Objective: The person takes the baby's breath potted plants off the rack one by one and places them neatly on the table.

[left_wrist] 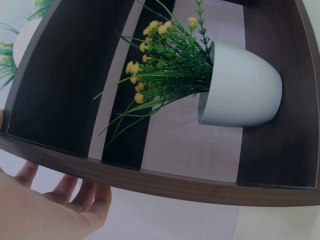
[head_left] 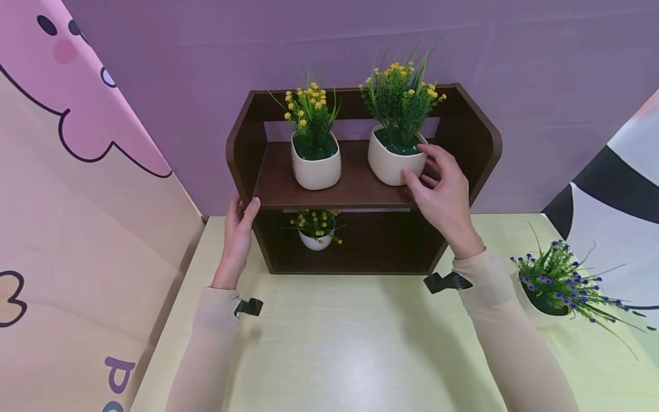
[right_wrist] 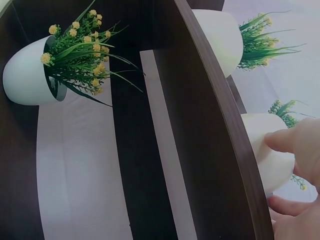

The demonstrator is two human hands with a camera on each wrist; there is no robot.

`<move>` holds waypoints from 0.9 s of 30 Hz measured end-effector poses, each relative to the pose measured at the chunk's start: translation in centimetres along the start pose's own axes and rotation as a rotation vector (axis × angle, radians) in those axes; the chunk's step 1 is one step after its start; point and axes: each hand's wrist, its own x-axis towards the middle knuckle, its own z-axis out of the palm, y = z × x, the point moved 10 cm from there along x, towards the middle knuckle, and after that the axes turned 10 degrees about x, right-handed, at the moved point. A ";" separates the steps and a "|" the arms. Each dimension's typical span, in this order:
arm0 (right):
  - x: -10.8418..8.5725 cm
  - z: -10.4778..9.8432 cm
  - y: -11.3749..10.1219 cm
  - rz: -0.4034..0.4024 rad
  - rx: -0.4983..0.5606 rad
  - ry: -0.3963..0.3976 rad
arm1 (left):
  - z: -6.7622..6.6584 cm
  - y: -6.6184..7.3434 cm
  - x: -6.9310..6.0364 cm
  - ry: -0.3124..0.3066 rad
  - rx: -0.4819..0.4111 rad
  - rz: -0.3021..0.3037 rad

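A two-tier dark brown wooden shelf [head_left: 334, 197] stands against the wall. Two white pots of yellow artificial flowers sit on its upper board: a left pot [head_left: 316, 171] and a right pot [head_left: 386, 163]. My right hand [head_left: 447, 191] holds the right pot by its right side, thumb on the front and a finger at the rim. The left hand [head_left: 238, 237] grips the shelf's left side panel near the upper board, thumb on the front edge. In the left wrist view, its fingers [left_wrist: 87, 195] lie along the panel's outside. A third, smaller-looking pot [left_wrist: 245, 90] stands on the lower board.
A white pot with purple flowers [head_left: 551, 292] stands on the pale table [head_left: 340, 343] at the right. Behind the shelf hangs a purple backdrop [head_left: 206, 68]. Cartoon-printed panels flank the table on both sides, with the left panel [head_left: 103, 240] along the table's edge.
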 end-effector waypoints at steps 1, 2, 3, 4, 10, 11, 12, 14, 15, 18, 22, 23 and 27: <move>0.1 0.0 0.0 -0.003 -0.002 0.001 | 0.0 0.0 0.0 0.000 0.001 -0.001; 0.1 0.0 0.1 -0.004 -0.002 0.003 | 0.0 0.0 0.0 0.001 0.001 -0.001; 0.2 0.0 0.1 -0.006 -0.002 0.004 | 0.0 0.0 0.0 0.001 0.001 -0.003; 0.2 0.0 0.1 -0.008 -0.003 0.006 | 0.0 -0.1 0.0 0.002 0.001 -0.004; 0.4 0.1 0.3 -0.012 0.001 0.020 | 0.1 -0.3 0.0 0.002 0.002 -0.016; 0.4 0.0 0.3 -0.012 0.002 0.023 | 0.1 -0.3 0.0 0.002 0.001 -0.020; 0.4 0.0 0.3 -0.013 0.002 0.026 | 0.1 -0.3 0.0 0.003 0.002 -0.023; 0.2 -0.1 0.2 -0.017 0.003 0.035 | 0.2 -0.4 0.0 0.003 0.005 -0.026; 0.2 -0.2 0.2 -0.019 0.003 0.039 | 0.2 -0.4 0.0 0.004 0.005 -0.027; 0.0 -0.4 0.0 -0.024 0.004 0.050 | 0.2 -0.4 0.1 0.008 0.006 -0.030; -0.3 -0.5 -0.2 -0.017 0.012 0.056 | 0.1 -0.4 0.0 0.011 0.007 -0.031; -0.4 -0.5 -0.3 -0.015 0.017 0.056 | 0.1 -0.5 0.0 0.012 0.007 -0.030; -0.8 -0.7 -0.5 -0.013 0.038 0.062 | 0.1 -0.5 -0.1 0.012 0.013 -0.031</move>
